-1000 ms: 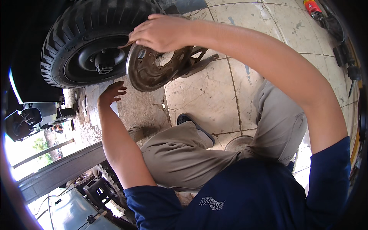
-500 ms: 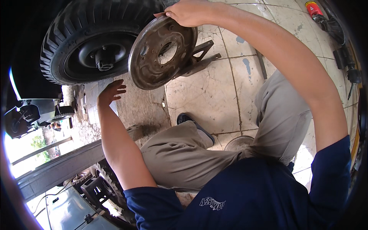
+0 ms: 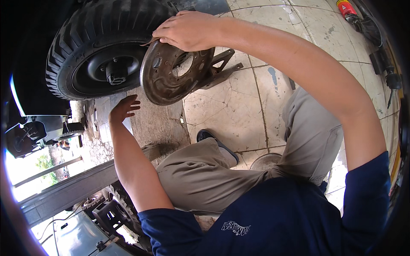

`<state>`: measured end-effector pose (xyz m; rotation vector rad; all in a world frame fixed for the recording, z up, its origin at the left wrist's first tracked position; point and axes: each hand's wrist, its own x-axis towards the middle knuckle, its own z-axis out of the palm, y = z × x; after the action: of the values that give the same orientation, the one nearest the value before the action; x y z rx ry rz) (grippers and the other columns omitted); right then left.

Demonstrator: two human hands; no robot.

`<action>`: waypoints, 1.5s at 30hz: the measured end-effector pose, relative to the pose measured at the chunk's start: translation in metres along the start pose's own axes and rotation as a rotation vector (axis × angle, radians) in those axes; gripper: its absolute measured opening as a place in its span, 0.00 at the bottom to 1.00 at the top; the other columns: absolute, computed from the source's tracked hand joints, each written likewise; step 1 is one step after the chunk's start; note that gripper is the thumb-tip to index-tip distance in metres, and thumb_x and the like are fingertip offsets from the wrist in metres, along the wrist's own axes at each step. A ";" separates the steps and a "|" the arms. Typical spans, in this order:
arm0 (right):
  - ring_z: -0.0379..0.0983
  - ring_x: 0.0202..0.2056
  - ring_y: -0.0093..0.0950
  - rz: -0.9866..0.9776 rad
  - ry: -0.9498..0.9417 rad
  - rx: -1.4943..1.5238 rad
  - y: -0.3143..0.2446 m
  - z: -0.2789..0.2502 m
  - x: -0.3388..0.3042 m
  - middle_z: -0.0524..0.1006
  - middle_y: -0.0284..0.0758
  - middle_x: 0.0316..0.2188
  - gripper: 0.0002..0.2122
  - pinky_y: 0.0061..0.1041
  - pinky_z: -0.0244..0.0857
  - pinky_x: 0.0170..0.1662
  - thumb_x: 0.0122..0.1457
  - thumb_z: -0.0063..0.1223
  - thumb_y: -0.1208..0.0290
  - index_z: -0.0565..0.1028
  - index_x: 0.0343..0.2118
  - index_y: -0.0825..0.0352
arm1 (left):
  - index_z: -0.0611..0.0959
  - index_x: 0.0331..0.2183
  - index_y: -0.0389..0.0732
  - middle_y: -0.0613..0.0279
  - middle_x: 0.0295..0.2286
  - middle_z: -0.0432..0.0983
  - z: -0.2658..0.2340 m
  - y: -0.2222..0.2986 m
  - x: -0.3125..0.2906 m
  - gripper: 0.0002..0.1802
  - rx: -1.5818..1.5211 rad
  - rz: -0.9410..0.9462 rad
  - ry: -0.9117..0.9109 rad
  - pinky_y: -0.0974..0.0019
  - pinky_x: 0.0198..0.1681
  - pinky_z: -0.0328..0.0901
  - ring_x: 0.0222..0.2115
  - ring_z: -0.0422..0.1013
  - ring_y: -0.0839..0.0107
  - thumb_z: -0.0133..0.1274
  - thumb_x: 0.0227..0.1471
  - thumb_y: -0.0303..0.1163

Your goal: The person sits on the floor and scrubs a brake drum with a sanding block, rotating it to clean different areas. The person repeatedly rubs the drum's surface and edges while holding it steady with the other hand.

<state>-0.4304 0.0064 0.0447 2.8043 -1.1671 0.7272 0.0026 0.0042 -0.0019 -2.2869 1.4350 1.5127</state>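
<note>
A round brown metal backing plate (image 3: 164,87), with a large centre hole and smaller holes, stands tilted on edge in front of me. My right hand (image 3: 188,32) lies over its upper part, fingers together and pressed to the face. From under those fingertips pokes the edge of a thin reddish-brown sheet (image 3: 149,42), perhaps sandpaper; the rest is covered by the hand. My left hand (image 3: 124,109) hangs just left of the plate's lower rim, fingers apart, holding nothing. Behind the plate a dark metal bracket (image 3: 218,76) juts out to the right.
A large black treaded tyre on its wheel (image 3: 100,72) stands close behind the plate, at the left. Power tools (image 3: 386,70) and a red can (image 3: 346,7) lie on the tiled floor at the far right. A metal beam (image 3: 77,181) runs across the lower left.
My right hand has slid left and down from the plate's top rim onto its face, with the sheet under it. The plate has shifted slightly down and left. My left hand stays nearly still.
</note>
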 end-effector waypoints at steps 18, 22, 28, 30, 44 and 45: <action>0.65 0.61 0.31 0.163 0.017 -0.011 0.004 0.014 -0.001 0.71 0.31 0.59 0.21 0.38 0.54 0.65 0.72 0.30 0.57 0.67 0.61 0.58 | 0.69 0.60 0.53 0.60 0.54 0.71 0.003 0.001 0.000 0.36 -0.002 0.004 0.013 0.47 0.58 0.57 0.54 0.69 0.63 0.52 0.57 0.59; 0.69 0.58 0.35 0.121 0.079 0.071 0.028 0.017 0.003 0.73 0.35 0.57 0.20 0.41 0.60 0.60 0.70 0.33 0.58 0.71 0.58 0.58 | 0.68 0.61 0.52 0.60 0.54 0.72 0.002 0.008 0.001 0.36 0.013 0.014 -0.012 0.48 0.57 0.58 0.53 0.70 0.64 0.52 0.57 0.59; 0.65 0.61 0.35 0.205 -0.087 0.325 -0.009 -0.009 0.005 0.72 0.33 0.58 0.20 0.35 0.57 0.65 0.71 0.34 0.57 0.72 0.57 0.60 | 0.66 0.62 0.52 0.61 0.54 0.72 -0.001 -0.004 -0.001 0.38 0.008 0.003 0.006 0.51 0.55 0.60 0.52 0.71 0.65 0.51 0.57 0.59; 0.65 0.60 0.35 0.125 0.021 0.214 -0.004 -0.003 0.001 0.72 0.34 0.58 0.20 0.36 0.58 0.64 0.71 0.33 0.57 0.72 0.57 0.61 | 0.66 0.62 0.52 0.61 0.54 0.72 0.002 0.003 0.000 0.37 0.025 -0.002 0.006 0.51 0.55 0.60 0.52 0.71 0.65 0.51 0.57 0.59; 0.70 0.56 0.36 0.140 0.102 0.054 0.017 0.022 0.006 0.75 0.33 0.55 0.19 0.44 0.64 0.58 0.70 0.32 0.60 0.73 0.55 0.59 | 0.66 0.62 0.52 0.61 0.54 0.72 0.000 0.005 0.002 0.37 0.030 -0.012 0.008 0.50 0.56 0.59 0.52 0.71 0.65 0.51 0.57 0.59; 0.71 0.56 0.36 0.055 0.186 0.029 0.015 0.024 0.006 0.75 0.33 0.54 0.19 0.45 0.64 0.57 0.70 0.32 0.60 0.73 0.55 0.59 | 0.66 0.62 0.52 0.61 0.54 0.72 0.000 0.003 0.002 0.37 0.024 -0.017 0.014 0.50 0.56 0.59 0.52 0.71 0.65 0.51 0.57 0.59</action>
<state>-0.4275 -0.0129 0.0232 2.6656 -1.2142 0.9921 0.0003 0.0012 -0.0017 -2.2943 1.4248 1.4699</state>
